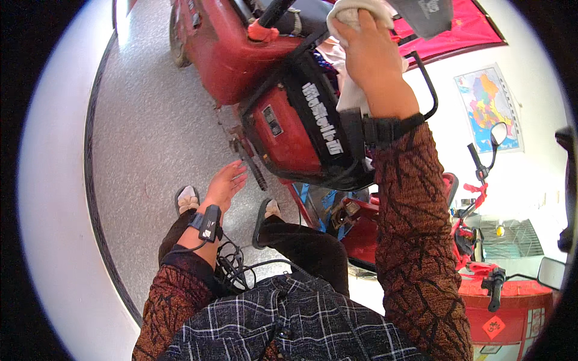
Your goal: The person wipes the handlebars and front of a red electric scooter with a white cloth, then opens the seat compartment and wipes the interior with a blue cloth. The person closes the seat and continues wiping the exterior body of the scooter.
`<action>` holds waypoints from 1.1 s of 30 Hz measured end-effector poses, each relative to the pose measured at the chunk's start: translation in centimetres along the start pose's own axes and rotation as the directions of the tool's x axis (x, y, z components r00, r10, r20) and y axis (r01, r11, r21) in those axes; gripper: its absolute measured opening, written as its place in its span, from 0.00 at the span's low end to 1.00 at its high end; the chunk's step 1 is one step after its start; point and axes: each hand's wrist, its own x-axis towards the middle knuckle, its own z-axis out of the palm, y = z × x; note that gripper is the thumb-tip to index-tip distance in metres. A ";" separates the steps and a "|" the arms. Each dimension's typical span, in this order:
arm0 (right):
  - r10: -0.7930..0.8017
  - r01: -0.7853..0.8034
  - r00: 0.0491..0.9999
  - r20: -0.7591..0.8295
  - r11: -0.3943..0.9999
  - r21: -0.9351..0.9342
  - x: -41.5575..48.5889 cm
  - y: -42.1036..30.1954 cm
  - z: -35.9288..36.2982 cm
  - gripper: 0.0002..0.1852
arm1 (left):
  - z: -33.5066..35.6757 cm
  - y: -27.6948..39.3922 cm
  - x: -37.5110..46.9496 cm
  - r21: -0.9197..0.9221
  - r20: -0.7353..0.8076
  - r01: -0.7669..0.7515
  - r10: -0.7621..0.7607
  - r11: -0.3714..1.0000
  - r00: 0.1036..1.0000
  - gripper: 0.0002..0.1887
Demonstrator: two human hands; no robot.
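Observation:
My right hand (pixel 372 58) is shut on a white cloth (pixel 336 20), bunched under the fingers at the top of the view. The cloth is up against a red and black electric scooter (pixel 289 131), near a dark grey flap or panel (pixel 424 16); whether it touches the scooter is hard to tell. White lettering runs along the scooter's black panel (pixel 318 113). My left hand (pixel 226 182) hangs low beside the scooter with loosely spread fingers and nothing in it. Just right of those fingers is a dark metal bar (pixel 255 169) on the scooter's underside.
A tangle of black cable (pixel 235 266) hangs by my waist. More scooters stand on the right, with a handlebar (pixel 496 286) and a round mirror (pixel 499 133). A coloured map (pixel 490 108) is on the white wall. The speckled grey floor (pixel 140 135) meets a wall at left.

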 end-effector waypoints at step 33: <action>-0.039 -0.056 0.974 0.224 0.914 0.401 -19.9 -16.1 15.7 0.21 | 1.1 1.7 -0.8 0.014 -0.021 0.025 -0.024 1.000 0.999 0.25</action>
